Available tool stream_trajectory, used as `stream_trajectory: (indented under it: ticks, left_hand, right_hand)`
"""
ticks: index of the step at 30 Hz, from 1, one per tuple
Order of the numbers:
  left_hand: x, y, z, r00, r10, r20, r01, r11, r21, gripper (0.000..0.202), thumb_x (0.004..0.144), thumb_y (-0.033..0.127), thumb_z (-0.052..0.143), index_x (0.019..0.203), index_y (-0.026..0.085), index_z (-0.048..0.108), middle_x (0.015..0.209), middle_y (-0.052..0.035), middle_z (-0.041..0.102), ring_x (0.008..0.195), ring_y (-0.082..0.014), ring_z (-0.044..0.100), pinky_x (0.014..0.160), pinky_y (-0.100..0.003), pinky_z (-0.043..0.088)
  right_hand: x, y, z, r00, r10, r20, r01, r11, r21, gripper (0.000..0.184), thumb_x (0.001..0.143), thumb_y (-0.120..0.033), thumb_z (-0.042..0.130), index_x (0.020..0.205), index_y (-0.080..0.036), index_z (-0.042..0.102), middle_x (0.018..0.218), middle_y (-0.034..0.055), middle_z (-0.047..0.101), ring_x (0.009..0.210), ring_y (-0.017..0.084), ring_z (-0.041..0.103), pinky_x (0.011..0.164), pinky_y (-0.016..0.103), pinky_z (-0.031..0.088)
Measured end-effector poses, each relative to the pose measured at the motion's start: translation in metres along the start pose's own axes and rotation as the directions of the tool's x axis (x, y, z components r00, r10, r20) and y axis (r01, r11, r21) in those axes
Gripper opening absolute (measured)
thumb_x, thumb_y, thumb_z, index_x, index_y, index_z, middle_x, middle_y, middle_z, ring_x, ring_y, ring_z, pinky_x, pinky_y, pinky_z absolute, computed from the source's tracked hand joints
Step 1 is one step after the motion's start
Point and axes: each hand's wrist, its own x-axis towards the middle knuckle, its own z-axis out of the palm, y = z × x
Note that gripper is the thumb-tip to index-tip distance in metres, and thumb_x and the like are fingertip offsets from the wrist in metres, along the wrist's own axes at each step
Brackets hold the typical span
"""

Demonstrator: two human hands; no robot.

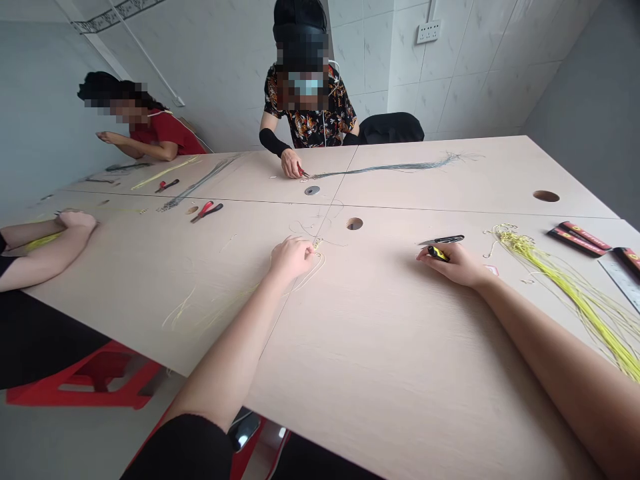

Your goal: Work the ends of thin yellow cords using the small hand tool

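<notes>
My left hand [293, 259] is closed in a pinch near the middle of the table, at the looped ends of a few thin pale-yellow cords [318, 244]. Their tails run back under my forearm. To the right, my right hand [453, 265] rests on the tabletop with its fingers curled around a small yellow-and-black handled tool [438, 254]; its working end is hidden. Just beyond those fingers lies a slim black tool with a pointed metal tip [444, 239]. A bundle of yellow cords [555, 273] with curled ends stretches along the table beside my right forearm.
Red-and-black packets [580, 239] and a metal ruler [620, 283] lie at the right edge. Opposite, a co-worker's hand [291, 164] holds red pliers by a grey wire bundle [390, 169]. Red-handled pliers [206, 212] lie left. The table has a round hole [355, 223].
</notes>
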Motion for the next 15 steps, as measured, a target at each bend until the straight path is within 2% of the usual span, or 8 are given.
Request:
stream_trajectory:
  ticks: [11, 15]
  left_hand:
    - [0.001, -0.0016, 0.0055, 0.997, 0.057, 0.044, -0.059, 0.998, 0.037, 0.018, 0.085, 0.019, 0.043, 0.08, 0.021, 0.06, 0.097, -0.0041, 0.067, 0.097, -0.0217, 0.058, 0.066, -0.029, 0.043]
    - [0.0001, -0.0012, 0.0048, 0.995, 0.073, 0.065, -0.077, 0.995, 0.061, 0.02, 0.087, 0.015, 0.038, 0.083, 0.021, 0.057, 0.1, -0.0048, 0.065, 0.102, -0.0224, 0.055, 0.067, -0.03, 0.042]
  right_hand:
    - [0.0001, 0.0007, 0.0011, 1.0, -0.017, 0.016, 0.017, 0.999, -0.041, 0.03, 0.082, -0.042, 0.048, 0.085, -0.017, 0.066, 0.086, 0.0052, 0.069, 0.078, 0.021, 0.063, 0.064, 0.028, 0.047]
    - [-0.0002, 0.0002, 0.0013, 0.999, -0.032, 0.023, 0.033, 0.998, -0.044, 0.028, 0.081, -0.038, 0.048, 0.086, -0.018, 0.066, 0.087, 0.0051, 0.069, 0.078, 0.02, 0.063, 0.067, 0.029, 0.048]
